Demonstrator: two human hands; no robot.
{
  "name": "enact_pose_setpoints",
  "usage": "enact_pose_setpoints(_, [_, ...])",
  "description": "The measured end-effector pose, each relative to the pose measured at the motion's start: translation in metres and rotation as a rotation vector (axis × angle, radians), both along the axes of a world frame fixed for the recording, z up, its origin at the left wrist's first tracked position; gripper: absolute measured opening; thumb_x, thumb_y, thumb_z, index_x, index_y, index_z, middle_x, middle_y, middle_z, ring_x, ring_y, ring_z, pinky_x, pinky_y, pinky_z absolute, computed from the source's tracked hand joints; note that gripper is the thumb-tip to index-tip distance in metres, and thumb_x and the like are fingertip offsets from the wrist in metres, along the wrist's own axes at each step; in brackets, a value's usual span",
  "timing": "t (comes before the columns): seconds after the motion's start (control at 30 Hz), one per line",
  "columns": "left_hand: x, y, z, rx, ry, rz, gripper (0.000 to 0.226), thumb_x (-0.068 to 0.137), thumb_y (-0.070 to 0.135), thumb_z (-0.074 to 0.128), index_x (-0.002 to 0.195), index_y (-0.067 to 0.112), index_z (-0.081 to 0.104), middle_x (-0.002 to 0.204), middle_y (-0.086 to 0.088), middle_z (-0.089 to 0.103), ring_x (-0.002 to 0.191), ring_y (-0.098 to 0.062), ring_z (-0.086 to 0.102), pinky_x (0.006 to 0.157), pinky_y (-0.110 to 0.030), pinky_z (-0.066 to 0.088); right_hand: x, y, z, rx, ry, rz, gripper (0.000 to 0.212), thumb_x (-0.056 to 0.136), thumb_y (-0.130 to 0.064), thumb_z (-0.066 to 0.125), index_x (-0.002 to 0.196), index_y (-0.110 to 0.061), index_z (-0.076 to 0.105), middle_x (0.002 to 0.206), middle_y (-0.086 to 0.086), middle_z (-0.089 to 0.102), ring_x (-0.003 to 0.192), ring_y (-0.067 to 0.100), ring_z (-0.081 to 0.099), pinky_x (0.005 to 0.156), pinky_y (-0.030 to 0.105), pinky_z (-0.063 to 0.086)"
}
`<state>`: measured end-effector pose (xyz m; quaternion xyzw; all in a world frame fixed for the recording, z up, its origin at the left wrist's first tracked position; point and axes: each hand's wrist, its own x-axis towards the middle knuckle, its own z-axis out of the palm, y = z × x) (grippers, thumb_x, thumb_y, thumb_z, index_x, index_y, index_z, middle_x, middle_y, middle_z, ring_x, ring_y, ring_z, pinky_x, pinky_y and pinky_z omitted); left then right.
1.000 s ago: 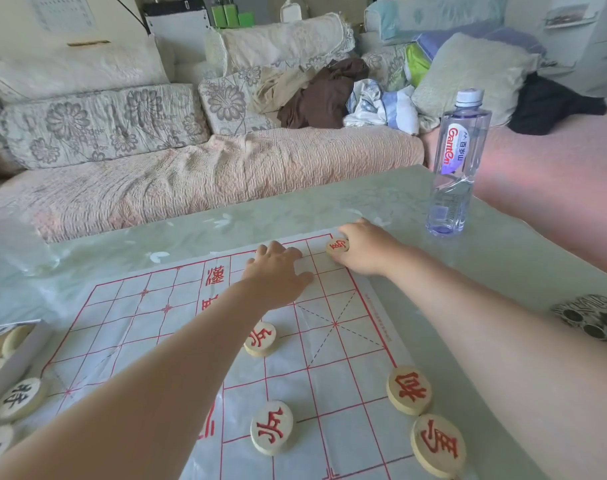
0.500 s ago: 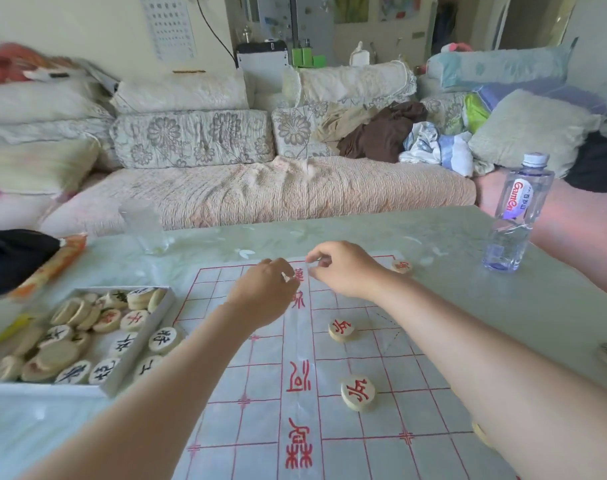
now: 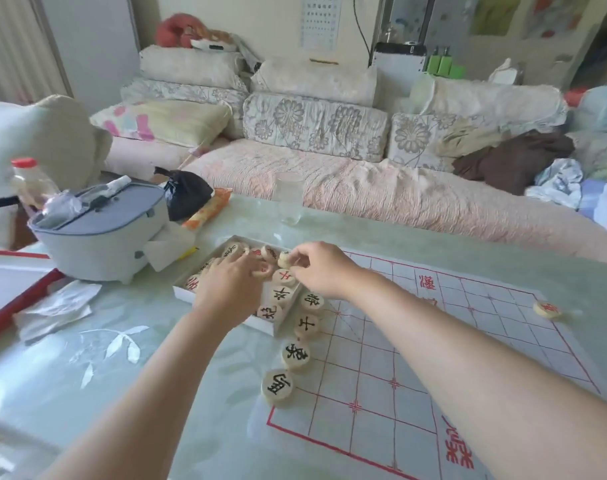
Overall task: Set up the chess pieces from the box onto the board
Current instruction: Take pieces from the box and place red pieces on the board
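A shallow white box [image 3: 186, 292] of round wooden chess pieces sits left of the paper board [image 3: 430, 368] with its red grid. My left hand [image 3: 231, 289] reaches into the box, fingers spread over the pieces; whether it grips one is hidden. My right hand [image 3: 321, 270] hovers over the box's right side and pinches a pale piece [image 3: 284, 260] between thumb and fingers. Three black-lettered pieces lie along the board's left edge [image 3: 296, 355], a fourth [image 3: 277, 386] lies nearest me, and a red-lettered piece [image 3: 547, 310] rests at the far right edge.
A grey lidded pot [image 3: 98, 233] stands left of the box, with crumpled paper [image 3: 53, 308] in front. A black bag [image 3: 186, 192], a snack packet [image 3: 207, 211] and a clear glass [image 3: 290, 202] stand behind. A sofa runs beyond the table.
Both hands have moved from the board's far edge leftward to the box, and my view has swung left. My right hand now holds a piece from the box.
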<state>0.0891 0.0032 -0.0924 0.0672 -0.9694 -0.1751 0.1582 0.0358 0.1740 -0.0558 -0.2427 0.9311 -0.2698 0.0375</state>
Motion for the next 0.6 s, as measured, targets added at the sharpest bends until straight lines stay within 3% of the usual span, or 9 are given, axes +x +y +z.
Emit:
enact_pose_setpoints(0.2, [0.0,-0.045,-0.013,-0.026,-0.005,0.043,0.039,0.087,0.037,0.05,0.126,0.038,0.052,0.122,0.001,0.053,0.114,-0.025,0.042,0.094,-0.036,0.037,-0.025,-0.059,-0.017,0.195,0.042,0.025,0.024,0.093,-0.025,0.056,0.115,-0.025,0.064,0.12,-0.002,0.064,0.112,0.022,0.058,0.087,0.03,0.046])
enact_pose_setpoints(0.27, [-0.001,-0.049,-0.016,-0.049,-0.049,0.03,0.037,0.089,0.038,0.046,0.126,0.036,0.053,0.128,0.0,0.049,0.118,-0.025,0.039,0.096,-0.036,0.033,-0.036,-0.072,-0.02,0.296,0.072,0.026,0.025,0.092,-0.034,0.058,0.117,-0.03,0.063,0.122,-0.001,0.063,0.114,0.025,0.058,0.083,0.031,0.045])
enact_pose_setpoints(0.4, [-0.008,-0.05,-0.024,-0.104,-0.119,-0.002,0.027,0.091,0.035,0.046,0.114,0.029,0.059,0.126,-0.003,0.048,0.119,-0.028,0.038,0.096,-0.039,0.035,-0.052,-0.089,-0.024,0.537,0.169,0.022,0.041,0.091,-0.057,0.053,0.123,-0.032,0.061,0.124,0.004,0.058,0.117,0.028,0.057,0.089,0.036,0.048])
enact_pose_setpoints(0.6, [-0.013,-0.05,-0.026,-0.102,-0.11,-0.021,0.038,0.089,0.027,0.053,0.127,0.028,0.052,0.128,-0.002,0.048,0.123,-0.026,0.038,0.095,-0.035,0.034,-0.058,-0.097,-0.033,0.646,0.19,0.048,0.043,0.088,-0.044,0.054,0.128,-0.027,0.055,0.129,0.005,0.055,0.118,0.029,0.055,0.086,0.036,0.045])
